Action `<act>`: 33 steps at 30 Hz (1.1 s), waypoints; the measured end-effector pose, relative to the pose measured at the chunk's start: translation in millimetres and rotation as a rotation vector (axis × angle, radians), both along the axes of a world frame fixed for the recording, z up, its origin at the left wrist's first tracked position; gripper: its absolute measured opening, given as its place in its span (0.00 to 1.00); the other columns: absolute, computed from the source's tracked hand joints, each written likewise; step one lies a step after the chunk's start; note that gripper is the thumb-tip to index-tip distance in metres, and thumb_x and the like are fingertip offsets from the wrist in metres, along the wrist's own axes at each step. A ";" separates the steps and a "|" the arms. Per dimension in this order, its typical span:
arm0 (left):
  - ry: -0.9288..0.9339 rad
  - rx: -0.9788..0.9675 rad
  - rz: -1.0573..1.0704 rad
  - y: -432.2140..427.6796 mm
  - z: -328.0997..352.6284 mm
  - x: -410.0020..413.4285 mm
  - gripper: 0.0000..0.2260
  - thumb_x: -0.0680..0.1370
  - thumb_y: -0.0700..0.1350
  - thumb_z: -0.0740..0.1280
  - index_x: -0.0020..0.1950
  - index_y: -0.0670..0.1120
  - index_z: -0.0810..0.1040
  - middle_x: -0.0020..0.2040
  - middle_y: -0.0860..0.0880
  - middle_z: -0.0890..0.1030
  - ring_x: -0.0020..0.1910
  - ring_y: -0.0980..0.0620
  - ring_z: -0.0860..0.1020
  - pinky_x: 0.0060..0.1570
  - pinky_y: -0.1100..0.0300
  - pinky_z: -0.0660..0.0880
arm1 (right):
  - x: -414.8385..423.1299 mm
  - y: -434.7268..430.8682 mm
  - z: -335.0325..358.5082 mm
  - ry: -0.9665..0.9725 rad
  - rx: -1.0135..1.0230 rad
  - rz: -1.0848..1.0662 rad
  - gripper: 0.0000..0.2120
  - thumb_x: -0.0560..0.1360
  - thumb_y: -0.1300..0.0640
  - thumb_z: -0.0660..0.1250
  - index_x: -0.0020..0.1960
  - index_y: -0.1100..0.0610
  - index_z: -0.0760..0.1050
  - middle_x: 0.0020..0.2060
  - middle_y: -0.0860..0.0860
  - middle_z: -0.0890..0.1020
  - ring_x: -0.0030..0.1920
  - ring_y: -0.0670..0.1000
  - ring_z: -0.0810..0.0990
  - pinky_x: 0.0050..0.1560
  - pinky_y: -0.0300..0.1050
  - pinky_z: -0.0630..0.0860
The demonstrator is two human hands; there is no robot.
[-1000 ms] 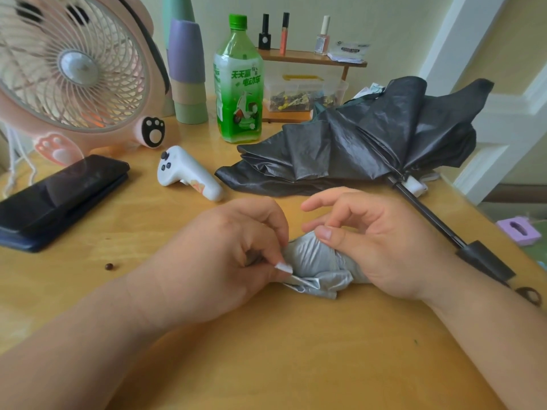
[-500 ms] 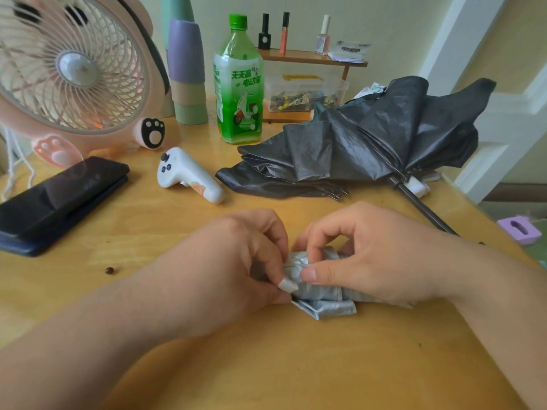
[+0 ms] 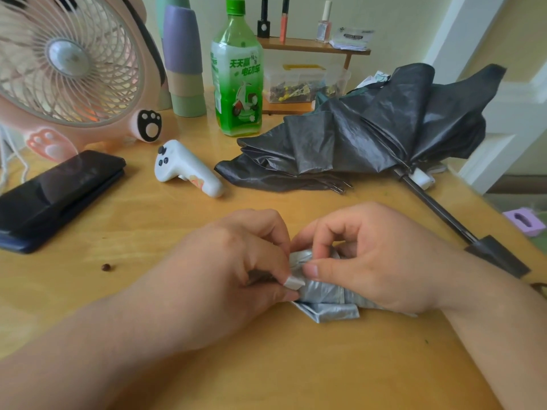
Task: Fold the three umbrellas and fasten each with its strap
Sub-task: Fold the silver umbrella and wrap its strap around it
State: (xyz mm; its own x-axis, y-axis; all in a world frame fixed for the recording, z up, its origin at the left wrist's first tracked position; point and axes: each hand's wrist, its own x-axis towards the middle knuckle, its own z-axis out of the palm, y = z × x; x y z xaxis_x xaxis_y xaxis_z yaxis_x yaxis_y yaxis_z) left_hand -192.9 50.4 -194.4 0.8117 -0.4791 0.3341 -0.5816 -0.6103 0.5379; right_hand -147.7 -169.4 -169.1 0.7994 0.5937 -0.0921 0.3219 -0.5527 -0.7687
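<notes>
The left hand (image 3: pixel 236 261) and the right hand (image 3: pixel 370 261) meet over a small silver umbrella (image 3: pixel 325 300) that lies folded into a crumpled bundle on the wooden table (image 3: pixel 148 232), near the middle of its front edge. The left hand's fingers are curled, and its thumb and forefinger pinch a small white tab (image 3: pixel 293 282) at the left end of the bundle. The right hand's fingers are curled too: thumb and forefinger pinch the silver cloth just beside the tab, and the palm covers the rest of the bundle, so its far end is hidden. A flat fold of cloth sticks out below the hands.

Behind them, toward the back right corner, a black umbrella (image 3: pixel 370 134) lies half collapsed, its cloth loose and spread. Its dark shaft runs toward the right edge and ends in a black handle (image 3: pixel 497 255) beside the right wrist.

At the back left corner stands a pink fan (image 3: pixel 68 63). A dark phone (image 3: pixel 56 190) lies by the left edge, and a white controller (image 3: pixel 186 170) lies between the phone and the black umbrella. A green bottle (image 3: pixel 236 84) and a stack of cups (image 3: pixel 185 63) stand along the back edge, near a small shelf (image 3: pixel 313 45)
</notes>
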 end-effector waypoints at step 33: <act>0.328 -0.223 0.352 -12.2 12.5 3.8 0.06 0.71 0.56 0.76 0.39 0.55 0.86 0.32 0.55 0.83 0.29 0.59 0.76 0.33 0.61 0.73 | 5.4 -3.4 -4.2 -0.030 0.045 0.071 0.06 0.69 0.51 0.76 0.44 0.49 0.81 0.54 0.42 0.85 0.59 0.46 0.83 0.62 0.57 0.79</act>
